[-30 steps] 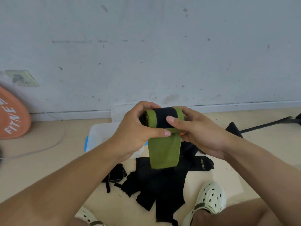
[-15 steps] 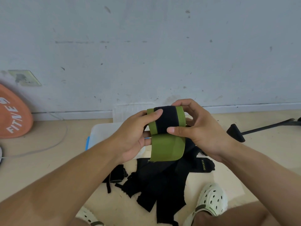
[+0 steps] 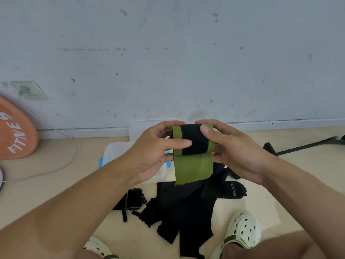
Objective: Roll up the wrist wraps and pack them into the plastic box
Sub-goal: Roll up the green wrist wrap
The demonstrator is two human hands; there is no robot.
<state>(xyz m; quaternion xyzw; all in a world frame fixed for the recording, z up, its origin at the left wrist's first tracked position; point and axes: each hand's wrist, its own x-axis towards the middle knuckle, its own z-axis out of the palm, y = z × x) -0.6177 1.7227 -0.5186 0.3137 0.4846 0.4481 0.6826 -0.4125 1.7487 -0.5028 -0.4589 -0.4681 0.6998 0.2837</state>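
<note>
A: What are the hands doing?

B: Both are curled round one green and black wrist wrap (image 3: 193,142), held in the air in front of the wall (image 3: 168,53). The left hand (image 3: 155,154) grips the roll's left end, thumb laid flat across the black band. The right hand (image 3: 235,152) grasps the right end, thumb pressed on the top and fingers tucked behind.

A: Is the wrap fully rolled?

B: No. A green tail hangs loose from the roll's underside, down over the pile beneath.

A: Where is the plastic box (image 3: 115,150)?

B: On the floor (image 3: 56,184), directly below and behind the left hand, largely hidden by it. Its near rim shows blue clips. I cannot tell what lies inside.

A: And the other wraps?

B: The black wraps (image 3: 186,208) lie in a loose heap on the floor just in front of the box, between two white clogs (image 3: 242,230).

A: Room to move?

B: An orange weight plate (image 3: 13,131) leans at the far left, well apart, with a grey cable (image 3: 56,168) beside it. A dark bar (image 3: 302,146) lies at the right.
</note>
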